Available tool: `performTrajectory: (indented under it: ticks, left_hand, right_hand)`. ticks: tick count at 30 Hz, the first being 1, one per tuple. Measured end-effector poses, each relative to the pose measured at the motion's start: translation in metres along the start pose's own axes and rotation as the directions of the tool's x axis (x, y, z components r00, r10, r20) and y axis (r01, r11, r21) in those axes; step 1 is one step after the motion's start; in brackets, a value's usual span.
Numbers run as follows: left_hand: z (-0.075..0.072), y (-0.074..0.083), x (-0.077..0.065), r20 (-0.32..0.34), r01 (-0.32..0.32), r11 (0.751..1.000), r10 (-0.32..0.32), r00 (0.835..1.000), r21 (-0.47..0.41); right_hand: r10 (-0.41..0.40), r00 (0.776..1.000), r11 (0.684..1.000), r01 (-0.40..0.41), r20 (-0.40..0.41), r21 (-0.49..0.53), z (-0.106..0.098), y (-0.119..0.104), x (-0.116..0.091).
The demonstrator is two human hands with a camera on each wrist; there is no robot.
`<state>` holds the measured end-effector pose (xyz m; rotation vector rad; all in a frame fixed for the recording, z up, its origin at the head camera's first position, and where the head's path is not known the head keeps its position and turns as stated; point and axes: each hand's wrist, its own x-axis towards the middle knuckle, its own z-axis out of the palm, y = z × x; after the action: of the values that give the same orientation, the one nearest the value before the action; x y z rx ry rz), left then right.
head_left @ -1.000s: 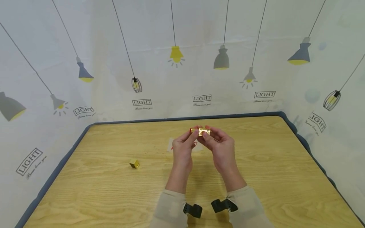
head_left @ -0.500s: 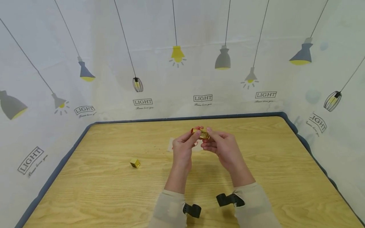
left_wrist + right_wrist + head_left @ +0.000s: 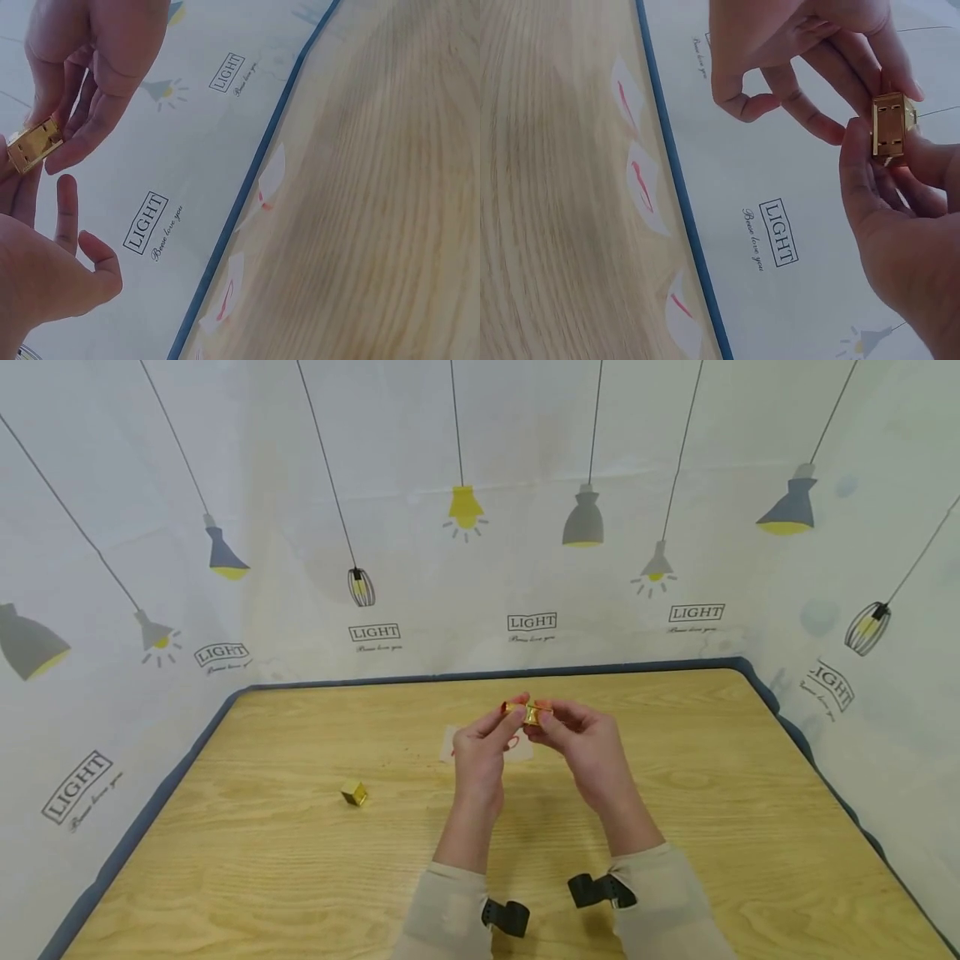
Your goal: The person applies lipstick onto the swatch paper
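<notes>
A small gold block (image 3: 533,715) with slots in its face is held up over the far middle of the table. My left hand (image 3: 480,752) pinches its left end with thumb and fingers. At its right end my right hand (image 3: 588,743) pinches it as well. In the left wrist view the block (image 3: 35,145) shows paired slots, with the right hand (image 3: 97,75) above and the left hand (image 3: 49,274) below. The right wrist view shows the block (image 3: 889,129) between both hands' fingertips; the fingers hide part of it. A gold cube-like piece (image 3: 354,792) lies on the table to the left.
White paper pieces (image 3: 450,752) with red marks lie on the wooden table (image 3: 300,860), beneath and beyond the hands. A blue edging (image 3: 375,681) borders the table, and a wall covering (image 3: 420,560) printed with lamps stands behind it.
My right hand's thumb and fingers have shifted their hold on the block, going from its front face to its upper edge and back. The left hand and the gold piece on the table have stayed put.
</notes>
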<state>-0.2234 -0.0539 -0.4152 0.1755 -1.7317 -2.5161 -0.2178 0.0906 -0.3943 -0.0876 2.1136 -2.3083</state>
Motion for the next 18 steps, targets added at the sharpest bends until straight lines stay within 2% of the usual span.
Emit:
performTrajectory:
  ticks: [3, 5, 10, 14, 18]
  left_hand:
    - [0.0003, 0.0001, 0.0005, -0.018, 0.01, 1.0, -0.01, 1.0, 0.01]
    - [0.0003, 0.0, 0.0009, -0.029, 0.015, 1.0, -0.014, 0.999, 0.013]
    - [0.0003, 0.0002, 0.0011, -0.035, 0.009, 1.0, -0.009, 0.999, 0.005]
    - [0.0016, 0.0014, 0.0001, -0.024, -0.001, 1.0, 0.001, 1.0, 0.008]
    - [0.0018, 0.0038, -0.0002, -0.004, -0.016, 0.999, 0.016, 1.0, 0.038]
  right_hand:
    - [-0.039, 0.999, 0.994, 0.038, -0.012, -0.1, 0.0003, 0.0001, -0.0002]
    - [-0.083, 0.996, 0.979, 0.078, -0.018, -0.19, 0.0004, 0.0011, 0.0]
    - [-0.232, 0.973, 0.897, 0.211, -0.008, -0.388, 0.0002, 0.0055, 0.0008]
    - [-0.322, 0.947, 0.85, 0.29, 0.003, -0.439, -0.0003, 0.009, 0.0013]
    - [-0.34, 0.94, 0.848, 0.305, -0.003, -0.434, -0.0003, 0.0089, 0.0008]
